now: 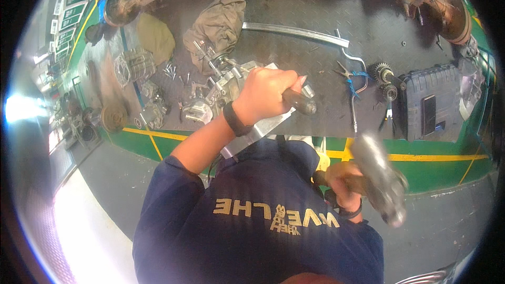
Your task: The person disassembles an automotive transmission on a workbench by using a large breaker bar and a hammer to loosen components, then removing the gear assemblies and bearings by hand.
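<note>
My left hand point(265, 93) is closed around a dark round metal rod point(304, 103), whose blunt end sticks out past the thumb. Just beyond and beneath that fist sits a silvery metal housing with shafts point(226, 81), partly covered by the hand and forearm. A flat pale metal piece point(263, 129) shows under my left wrist. Down at the right, by my side, my right hand point(344, 183) grips the handle of a hammer. The big metal hammer head point(380, 179) is smeared by motion and held apart from the rod.
A black tool case point(452, 100) with a phone point(429, 114) on it stands at right, beside gears point(386, 76). Pliers point(347, 76) and a long metal bar point(294, 33) lie farther in. A crumpled cloth point(216, 29), bolts point(170, 70) and castings point(134, 66) occupy the left.
</note>
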A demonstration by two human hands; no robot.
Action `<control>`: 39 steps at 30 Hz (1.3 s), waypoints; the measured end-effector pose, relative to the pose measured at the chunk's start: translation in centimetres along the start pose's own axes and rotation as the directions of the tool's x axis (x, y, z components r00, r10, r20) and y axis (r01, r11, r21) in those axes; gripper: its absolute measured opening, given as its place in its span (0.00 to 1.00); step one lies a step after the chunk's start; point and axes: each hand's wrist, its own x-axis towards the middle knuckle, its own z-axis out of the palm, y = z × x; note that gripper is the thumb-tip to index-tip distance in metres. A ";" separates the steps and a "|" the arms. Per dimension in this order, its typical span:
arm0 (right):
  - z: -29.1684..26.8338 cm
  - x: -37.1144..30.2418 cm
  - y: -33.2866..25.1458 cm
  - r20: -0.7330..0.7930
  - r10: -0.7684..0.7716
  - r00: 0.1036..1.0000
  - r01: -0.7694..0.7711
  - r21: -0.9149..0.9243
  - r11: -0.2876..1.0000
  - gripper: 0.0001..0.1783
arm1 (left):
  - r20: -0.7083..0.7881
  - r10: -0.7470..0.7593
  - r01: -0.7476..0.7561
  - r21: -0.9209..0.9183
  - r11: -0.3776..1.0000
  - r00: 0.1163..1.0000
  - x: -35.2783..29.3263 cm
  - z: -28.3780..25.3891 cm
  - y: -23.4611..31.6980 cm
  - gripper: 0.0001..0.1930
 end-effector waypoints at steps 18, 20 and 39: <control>0.9 1.9 -1.3 0.070 0.204 0.977 -0.207 0.050 0.977 0.04 | -0.046 0.006 -0.007 -0.019 1.000 0.999 -0.2 0.5 -2.4 0.15; 0.8 1.8 -1.3 0.041 -0.239 0.970 0.242 -0.192 0.951 0.04 | -0.037 -0.070 0.069 -0.022 0.997 0.997 -0.6 -0.4 -1.9 0.16; -1.7 3.9 -4.1 -0.217 -0.043 0.975 0.158 0.550 0.820 0.11 | 0.042 -0.068 0.067 0.013 0.998 0.997 -0.1 0.3 -2.2 0.16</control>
